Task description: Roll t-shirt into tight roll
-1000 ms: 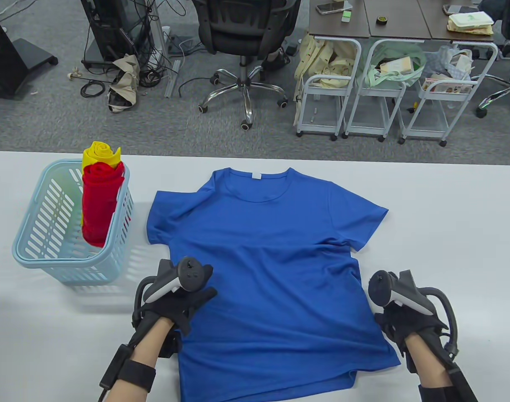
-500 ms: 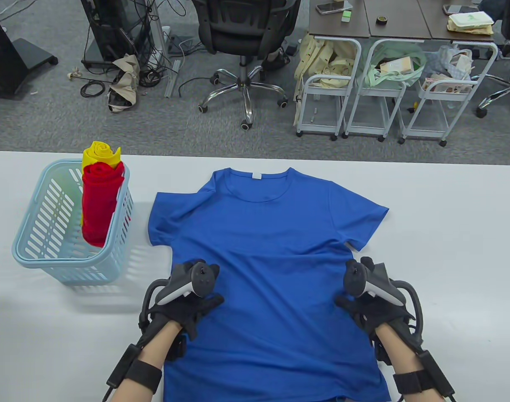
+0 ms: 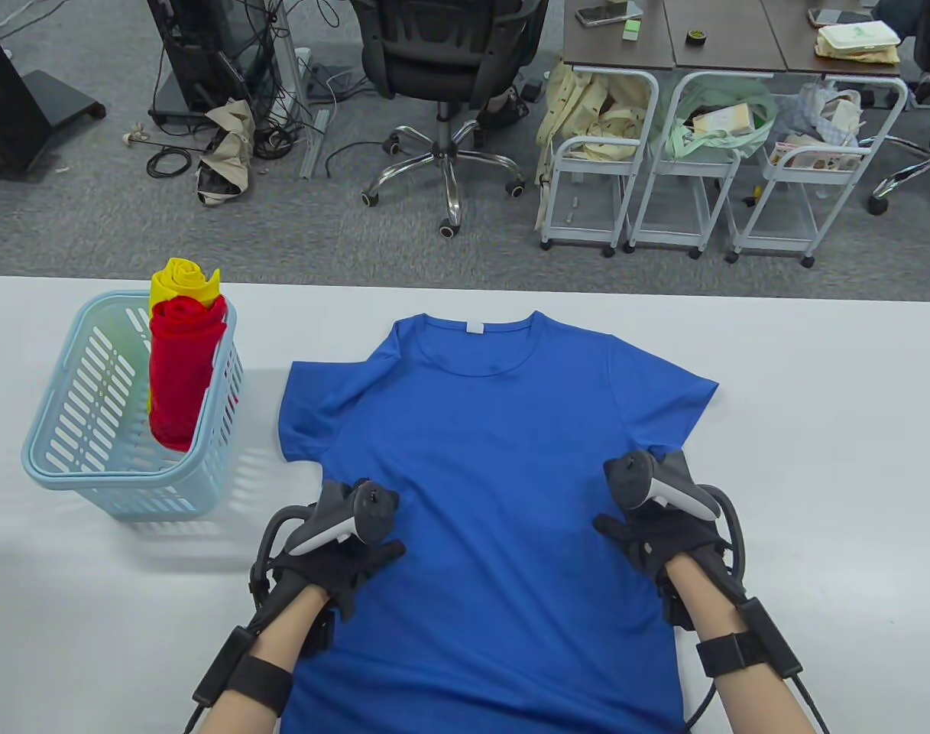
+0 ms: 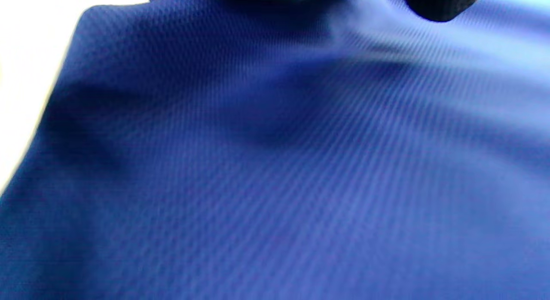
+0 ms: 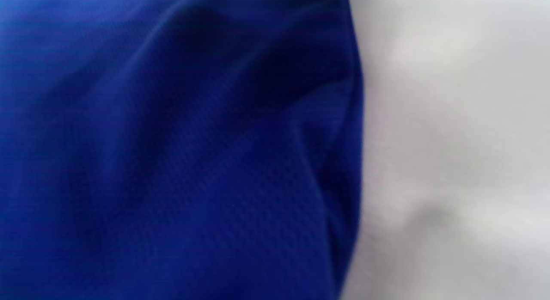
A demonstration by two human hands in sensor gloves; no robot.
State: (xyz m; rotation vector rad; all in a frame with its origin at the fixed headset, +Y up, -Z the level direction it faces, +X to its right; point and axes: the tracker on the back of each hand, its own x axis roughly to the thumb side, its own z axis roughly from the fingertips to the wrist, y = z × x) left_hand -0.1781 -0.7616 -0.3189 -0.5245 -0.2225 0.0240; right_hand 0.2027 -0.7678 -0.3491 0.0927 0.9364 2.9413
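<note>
A blue t-shirt (image 3: 495,459) lies flat on the white table (image 3: 816,459), collar at the far side and hem running off the near edge of the view. My left hand (image 3: 342,554) rests on its left side, thumb spread toward the middle. On the right side, just below the sleeve, lies my right hand (image 3: 663,539). The trackers hide most of both hands' fingers. In the left wrist view a dark fingertip (image 4: 438,5) touches the blue fabric (image 4: 275,162). The right wrist view shows only the shirt's side edge (image 5: 343,162) against the table (image 5: 451,141).
A light blue basket (image 3: 67,459) stands at the table's left, holding a red roll (image 3: 182,375) and a yellow roll (image 3: 180,281) upright. Beyond the far edge are an office chair (image 3: 449,69) and white wire carts (image 3: 610,183).
My right hand moved from the bare table onto the shirt's right side. Both hands slid a little farther up. The shirt straightened, its hem moving out of view.
</note>
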